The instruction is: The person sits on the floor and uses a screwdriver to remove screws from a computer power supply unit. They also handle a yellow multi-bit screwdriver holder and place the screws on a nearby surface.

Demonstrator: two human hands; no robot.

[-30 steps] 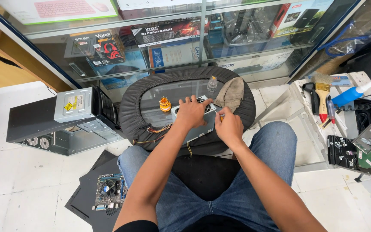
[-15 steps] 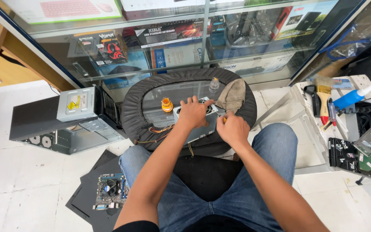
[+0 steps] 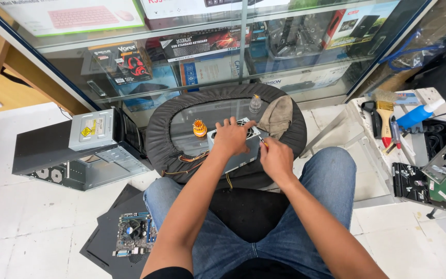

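My left hand [image 3: 232, 137] rests flat on the grey power supply [image 3: 236, 150] on the round glass desk [image 3: 161, 134]. My right hand [image 3: 276, 159] grips a small screwdriver [image 3: 261, 141] at its edge. Orange bit holder [image 3: 199, 127], cloth [image 3: 277, 115] nearby.

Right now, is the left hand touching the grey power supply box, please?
Touching: the head view shows the left hand pressed flat on top of the grey power supply box.

Tight on the round glass table [image 3: 181, 132]: orange bit holder [image 3: 199, 127] at left of centre, small bottle [image 3: 254, 104] and cloth [image 3: 276, 115] above, power supply [image 3: 236, 146] filling the middle. Bare glass shows upper left of it. Open computer case [image 3: 73, 152] blocks the frame's left; display cabinet [image 3: 223, 57] walls off the top.
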